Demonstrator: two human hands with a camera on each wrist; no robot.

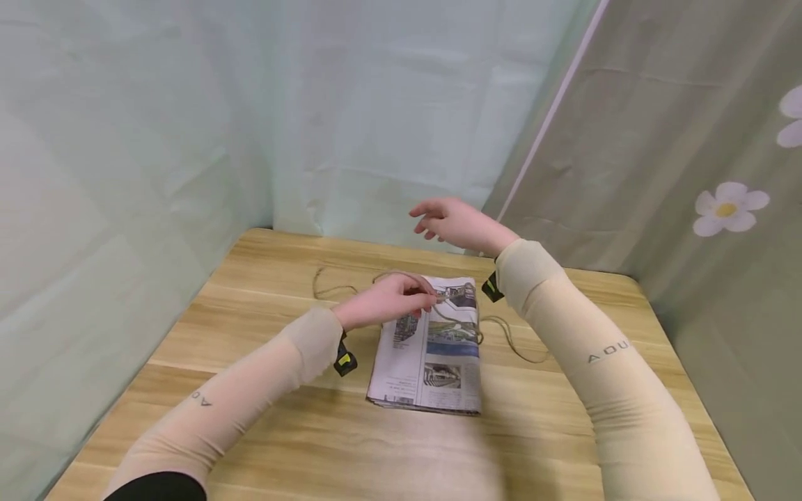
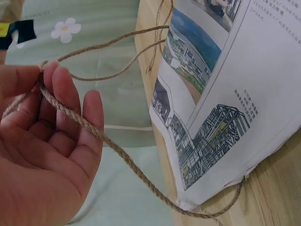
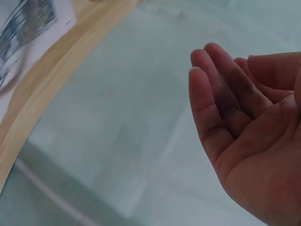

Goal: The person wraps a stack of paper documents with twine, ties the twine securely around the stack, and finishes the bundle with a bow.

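Note:
A folded stack of newspaper [image 1: 410, 376] lies on the wooden table, with brown twine [image 2: 127, 157] passing under its edge and over it. My left hand [image 1: 391, 300] is above the stack's far left part and pinches the twine between thumb and fingertips; in the left wrist view strands run from this pinch to the paper. My right hand [image 1: 460, 224] is raised past the far edge of the stack, its fingers loosely bent. Nothing lies in its palm [image 3: 263, 155] in the right wrist view.
One loose twine end [image 1: 332, 289] trails on the table left of the stack, another [image 1: 510, 337] to the right. Pale curtains [image 1: 388, 125] hang close behind the table [image 1: 301, 424] and along both sides. A flower print [image 1: 727, 209] shows on the right curtain.

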